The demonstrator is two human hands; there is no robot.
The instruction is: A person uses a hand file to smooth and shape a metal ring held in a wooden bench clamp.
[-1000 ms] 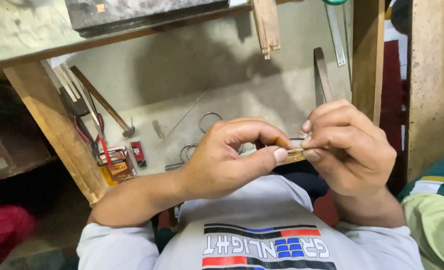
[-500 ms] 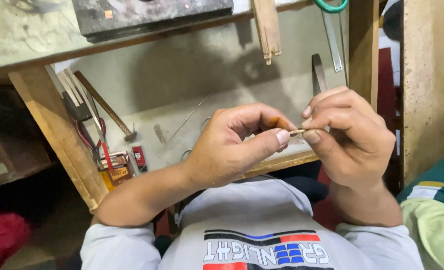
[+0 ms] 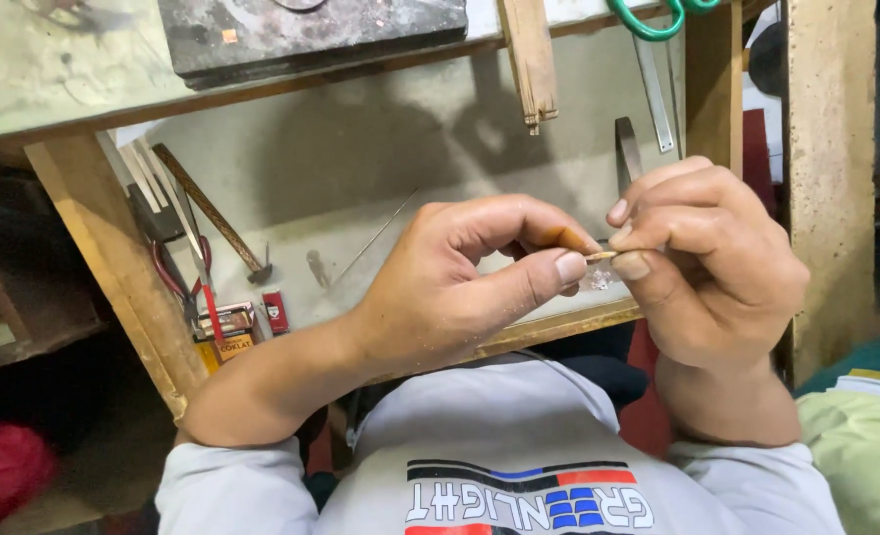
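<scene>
Head view showed my two hands brought together just above the front edge of an open wooden drawer (image 3: 113, 267). My left hand (image 3: 450, 282) was curled nearly closed, thumb and forefinger pinched on one end of a thin light-coloured stick (image 3: 600, 256). My right hand (image 3: 708, 263) met it from the other side, fingers bent in tight, thumb and forefinger tips pressed on the same stick, so both hands gripped it at once. The stick lay roughly level between the two thumbs, only a short piece of it showing. Just under it, between my thumbs, sat a small sparkling pale thing (image 3: 597, 280); I could not tell what it was or whether it touched the stick.

Behind my hands the drawer held loose tools. A small hammer (image 3: 217, 218) with a brown handle lay slanted at the left, its head low near a red-and-black little object (image 3: 275, 311). Red-handled pliers (image 3: 184, 279) stood against the left wall, beside a yellowish small box (image 3: 227, 332). A thin wire (image 3: 376, 238) lay across the grey floor of the drawer. A narrow metal strip (image 3: 626, 154) stood near the right wall. Above, a dark slab (image 3: 311, 30) rested on the bench top, a wooden peg (image 3: 531, 59) jutted toward me, and green-handled scissors (image 3: 653, 59) hung down at the upper right.
</scene>
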